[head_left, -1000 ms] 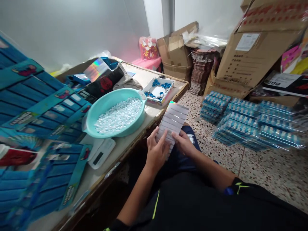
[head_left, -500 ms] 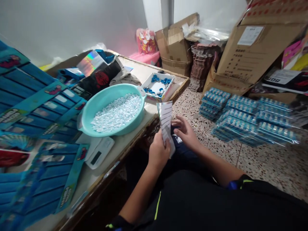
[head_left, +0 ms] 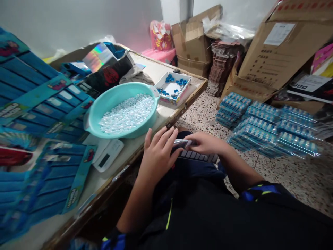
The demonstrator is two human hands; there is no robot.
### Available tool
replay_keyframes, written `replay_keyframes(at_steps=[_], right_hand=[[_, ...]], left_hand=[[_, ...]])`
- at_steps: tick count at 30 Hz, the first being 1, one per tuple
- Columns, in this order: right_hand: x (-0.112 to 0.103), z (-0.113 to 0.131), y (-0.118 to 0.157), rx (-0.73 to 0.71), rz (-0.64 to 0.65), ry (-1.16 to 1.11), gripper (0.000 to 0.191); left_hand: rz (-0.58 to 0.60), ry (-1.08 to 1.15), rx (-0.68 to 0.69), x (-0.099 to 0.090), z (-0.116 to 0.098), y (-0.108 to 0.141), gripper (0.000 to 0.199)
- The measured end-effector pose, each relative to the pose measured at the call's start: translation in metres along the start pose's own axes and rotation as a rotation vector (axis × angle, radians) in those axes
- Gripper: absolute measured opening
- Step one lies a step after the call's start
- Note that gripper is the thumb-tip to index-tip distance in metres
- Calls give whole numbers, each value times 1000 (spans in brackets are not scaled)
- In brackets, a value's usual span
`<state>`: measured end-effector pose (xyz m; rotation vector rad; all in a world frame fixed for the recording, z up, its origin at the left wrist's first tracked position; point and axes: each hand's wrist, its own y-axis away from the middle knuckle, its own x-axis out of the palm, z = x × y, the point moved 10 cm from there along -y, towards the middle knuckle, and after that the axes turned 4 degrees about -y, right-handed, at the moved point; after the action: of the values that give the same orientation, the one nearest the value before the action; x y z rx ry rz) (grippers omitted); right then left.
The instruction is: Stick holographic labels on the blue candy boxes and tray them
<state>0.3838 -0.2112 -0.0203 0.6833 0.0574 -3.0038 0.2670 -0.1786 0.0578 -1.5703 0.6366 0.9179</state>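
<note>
My right hand (head_left: 205, 142) grips the right end of a shiny clear packet (head_left: 182, 143) above my lap. At the packet's left side is my left hand (head_left: 159, 152), its fingers spread and pointing up, the thumb close to the packet's lower edge. Below the packet, a strip with a row of grey segments (head_left: 199, 156) lies across my dark trousers. Part of the packet is hidden by my fingers. A turquoise basin (head_left: 148, 130) of small white pieces (head_left: 127, 114) stands on the table to the left of my hands.
On the table (head_left: 166, 116) are a white box (head_left: 173, 99) with blue rings, a white scale (head_left: 110, 156) and blue packaged sets (head_left: 54, 184). Stacks of blue packs (head_left: 260, 126) stand on the floor at the right, before cardboard boxes (head_left: 275, 59).
The packet has gone from upright to nearly flat. My left hand has released its grip and spread its fingers, while my right hand has closed on the packet's right end.
</note>
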Motion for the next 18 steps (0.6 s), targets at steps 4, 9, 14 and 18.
replay_keyframes(at_steps=[4,9,14,18], right_hand=[[9,22,-19,-67,7,158,14],[37,41,-38,-188,89,243,23],[75,64,-51,-360,222,271,29],[89,77,-69,-404,243,176,31]], left_hand=[[106,-17,-57,2,27,17,30],[16,-80,-186,-25,44,47,15],[95,-12,-182,-34,46,71,13],[-17,-116,-189,-56,50,88,21]])
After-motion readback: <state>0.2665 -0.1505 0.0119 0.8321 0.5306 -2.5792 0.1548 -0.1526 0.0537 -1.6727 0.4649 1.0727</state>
